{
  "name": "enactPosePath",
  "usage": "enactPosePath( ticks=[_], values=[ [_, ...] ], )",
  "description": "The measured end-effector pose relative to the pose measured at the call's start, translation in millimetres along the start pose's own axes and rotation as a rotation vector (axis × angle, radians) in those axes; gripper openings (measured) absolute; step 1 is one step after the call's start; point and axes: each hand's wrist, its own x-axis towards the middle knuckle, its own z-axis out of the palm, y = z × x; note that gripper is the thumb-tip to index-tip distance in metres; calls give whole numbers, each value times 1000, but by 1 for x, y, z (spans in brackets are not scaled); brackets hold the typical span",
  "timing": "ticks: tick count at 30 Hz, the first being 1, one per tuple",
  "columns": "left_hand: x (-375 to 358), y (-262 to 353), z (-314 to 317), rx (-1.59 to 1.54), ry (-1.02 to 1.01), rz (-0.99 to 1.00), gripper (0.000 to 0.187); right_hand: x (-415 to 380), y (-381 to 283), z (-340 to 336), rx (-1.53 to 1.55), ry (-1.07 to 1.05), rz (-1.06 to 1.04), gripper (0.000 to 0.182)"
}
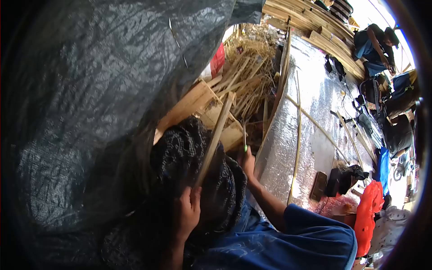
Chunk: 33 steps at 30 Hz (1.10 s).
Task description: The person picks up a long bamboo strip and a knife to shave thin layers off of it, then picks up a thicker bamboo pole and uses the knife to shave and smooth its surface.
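Observation:
My left hand (190, 212) is closed around the lower end of a flat bamboo strip (215, 139). The strip slants up and away over the black patterned cloth (184, 148) on my lap, its far end near a wooden block (209, 116). To the right, my right hand (248, 163) grips a knife (245, 137) with a thin upright blade and a bit of green at the handle. Blade and strip look apart. Part of the handle is hidden in my fingers.
A pile of split strips and shavings (249, 76) lies ahead. Black plastic sheeting (90, 112) hangs at left. On the silvery foil mat (281, 153) at right are long thin sticks, a dark box (318, 186) and a red plastic bag (370, 207). People sit at upper right.

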Motion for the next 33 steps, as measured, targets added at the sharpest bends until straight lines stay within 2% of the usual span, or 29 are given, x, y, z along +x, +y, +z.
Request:
enactPosePath(
  ticks=[2, 5, 8, 9, 11, 13, 15, 16, 18, 21, 24, 27, 28, 29, 30, 31, 33],
  values=[
    [3, 4, -5, 13, -36, -4, 36, 30, -47, -18, 58, 141, -97, 10],
    [5, 2, -5, 52, -42, -8, 36, 69, -124, -42, 243, 310, -241, 16],
    [5, 1, -4, 48, -44, -36, 35, 78, -161, -42, 311, 250, -297, 16],
    [5, -1, -3, 49, -44, -39, 35, 73, -159, -30, 255, 174, -219, 16],
    [5, -5, 0, 41, 17, 46, 34, 62, -73, 32, -40, 64, -209, 15],
    [6, -1, -1, 14, 2, 25, 36, 35, 3, 65, 30, -114, -58, 16],
    [4, 0, -4, -15, -31, -17, 37, 3, 3, 52, -5, -116, 338, 17],
    [4, 1, -5, -20, -35, -15, 37, 7, 2, 50, -6, -119, 335, 17],
    [1, -1, -1, -38, -55, -29, 37, 16, -5, 35, 56, 91, 102, 20],
    [5, -4, -1, -42, -34, 19, 34, 61, -68, -8, 182, 267, -8, 20],
    [4, -4, -1, -29, -88, -54, 34, 90, -124, -40, 310, 313, -249, 20],
    [4, -8, 2, -38, -49, -2, 33, 87, -150, -28, 500, 268, -371, 17],
    [4, -7, 2, -34, -37, 1, 33, 75, -146, -16, 279, 210, -346, 13],
    [4, -6, 2, -29, -24, 7, 32, 66, -110, 18, 173, 99, -323, 12],
    [2, -5, 3, -26, -18, 16, 32, 49, -37, 76, 359, 103, -94, 15],
    [2, -4, 3, -21, -20, 5, 33, 29, -24, 66, 46, -7, -281, 17],
    [5, 0, -2, -28, -54, -43, 34, -22, 40, 88, 272, -166, 278, 18]
  ],
)
